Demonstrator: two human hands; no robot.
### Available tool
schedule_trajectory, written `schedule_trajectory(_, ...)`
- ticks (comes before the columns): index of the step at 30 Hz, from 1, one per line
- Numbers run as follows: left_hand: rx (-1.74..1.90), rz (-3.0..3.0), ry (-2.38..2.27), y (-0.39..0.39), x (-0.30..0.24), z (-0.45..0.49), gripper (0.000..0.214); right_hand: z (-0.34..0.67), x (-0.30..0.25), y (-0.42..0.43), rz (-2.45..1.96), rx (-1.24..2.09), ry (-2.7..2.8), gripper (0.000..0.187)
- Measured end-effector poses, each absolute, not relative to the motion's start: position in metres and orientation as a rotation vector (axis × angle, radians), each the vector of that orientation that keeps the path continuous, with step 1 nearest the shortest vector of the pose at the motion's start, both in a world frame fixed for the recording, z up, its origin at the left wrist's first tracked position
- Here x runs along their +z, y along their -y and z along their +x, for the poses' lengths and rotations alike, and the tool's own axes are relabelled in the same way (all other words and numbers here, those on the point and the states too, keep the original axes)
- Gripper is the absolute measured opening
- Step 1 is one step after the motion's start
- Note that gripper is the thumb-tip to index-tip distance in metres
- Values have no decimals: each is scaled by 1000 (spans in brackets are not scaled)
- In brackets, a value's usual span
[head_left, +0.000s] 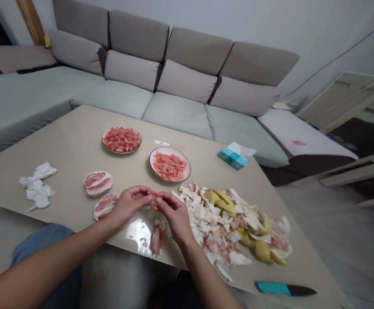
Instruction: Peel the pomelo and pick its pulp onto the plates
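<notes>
My left hand (pixel 134 202) and my right hand (pixel 174 210) meet over the near side of the table, fingertips pinched together on a small reddish piece of pomelo flesh (pixel 153 196), partly hidden by the fingers. Below them a pomelo segment (pixel 157 241) lies near the table's edge. Beside my left wrist rests a peeled pomelo chunk (pixel 105 206), with another pomelo chunk (pixel 98 183) just behind it. Beyond my hands stands a white dark-rimmed plate (pixel 187 172) with pink pomelo pulp (pixel 170 166). To the right of my right hand spreads a heap of pomelo peel and pith (pixel 212 214).
A second plate (pixel 118 151) heaped with pulp stands farther back. Crumpled tissues (pixel 39 189) lie at the left, a blue tissue pack (pixel 233 158) at the back right. A teal-handled knife (pixel 285 289) lies at the front right edge. A grey sofa (pixel 177 111) lines the far side.
</notes>
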State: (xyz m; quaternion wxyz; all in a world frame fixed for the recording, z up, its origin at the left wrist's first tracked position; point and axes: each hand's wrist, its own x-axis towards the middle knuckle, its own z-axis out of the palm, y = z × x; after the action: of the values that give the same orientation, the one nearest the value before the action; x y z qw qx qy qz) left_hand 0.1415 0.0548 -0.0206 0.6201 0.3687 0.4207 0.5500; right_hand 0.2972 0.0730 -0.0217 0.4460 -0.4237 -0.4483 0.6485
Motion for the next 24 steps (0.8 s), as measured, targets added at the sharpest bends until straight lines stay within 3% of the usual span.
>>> schedule_trajectory(9, 1305, 550, -811, -58, -22, 138, 17, 301, -24, -76, -951, 1764, 746, 29)
schedule_trajectory(14, 1176, 394, -684, -60, -21, 136, 18, 306, -20, -80, -973, 1718, 885, 33)
schedule_trajectory(17, 1155, 334, -622, -61, -20, 135, 17, 312, -15, -106, -1062, 1481, 1186, 33)
schedule_trajectory(21, 1163, 280, -585, -62, -18, 130, 14, 323, -10, -165, -1153, 851, 1589, 27)
schedule_trajectory(24, 1169, 247, -573, -62, -16, 127, 13, 329, -5, -188, -1165, 573, 1792, 26)
